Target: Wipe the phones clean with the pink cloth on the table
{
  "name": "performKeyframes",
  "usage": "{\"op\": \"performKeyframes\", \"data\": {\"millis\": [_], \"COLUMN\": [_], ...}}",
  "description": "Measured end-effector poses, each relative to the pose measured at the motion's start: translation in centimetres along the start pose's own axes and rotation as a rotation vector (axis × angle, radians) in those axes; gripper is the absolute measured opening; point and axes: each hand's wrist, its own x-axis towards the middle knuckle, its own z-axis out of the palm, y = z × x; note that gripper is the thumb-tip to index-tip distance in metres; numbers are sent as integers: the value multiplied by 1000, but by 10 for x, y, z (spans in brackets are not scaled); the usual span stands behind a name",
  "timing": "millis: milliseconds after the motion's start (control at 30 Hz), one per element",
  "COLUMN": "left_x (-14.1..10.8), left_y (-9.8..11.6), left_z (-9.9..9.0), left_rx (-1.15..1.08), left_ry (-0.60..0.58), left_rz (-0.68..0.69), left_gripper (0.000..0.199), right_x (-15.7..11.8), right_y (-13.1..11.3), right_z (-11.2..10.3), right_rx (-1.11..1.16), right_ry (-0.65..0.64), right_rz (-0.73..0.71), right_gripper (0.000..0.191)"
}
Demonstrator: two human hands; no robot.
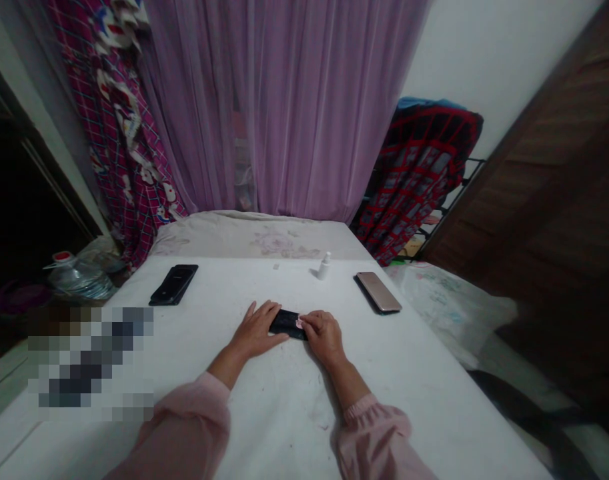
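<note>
While left hand [257,331] pins black phone [285,323] on white bed [279,407], right hand [325,337] holds pink cloth bit [299,324] on its end; hands close together, firm + steady is best.

Glossy black phone [285,323]; satin gold metal phone [379,292]; sheer purple curtain [284,113] cloth

A phone [285,324] is set on a table [279,413], between the left hand [257,329] and the right hand [324,338]. Nearer the table's far end, a second phone [174,285] is placed at the left and a third phone [378,293] at the right, with a small bottle [324,267] between them. A curtain [284,100] is hung beyond the table.
</note>
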Motion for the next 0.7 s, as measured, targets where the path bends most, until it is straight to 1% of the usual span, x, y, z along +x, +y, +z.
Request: {"op": "performKeyframes", "data": {"millis": [100, 200, 333, 500, 600, 700], "left_x": [0, 1, 1, 0, 0, 0], "left_y": [-1, -1, 0, 0, 0, 0], "left_z": [1, 0, -2, -2, -1, 0], "left_rx": [-4, -5, -4, -19, -14, -4], "left_ry": [4, -3, -23, -7, 0, 4], "left_rz": [0, 5, -2, 16, 13, 5], "left_gripper": [67, 66, 66, 64, 65, 65], "right_x": [-10, -12, -1, 11, 5, -9], "right_y": [2, 3, 4, 3, 1, 0], "right_z": [-2, -1, 4, 8, 6, 1], "right_rx": [34, 56, 34, -21, -25, 5], "right_ry": [-34, -34, -3, 25, 28, 3], "right_rz": [-47, -39, 19, 49, 43, -10], "right_gripper": [18, 18, 17, 19, 18, 18]}}
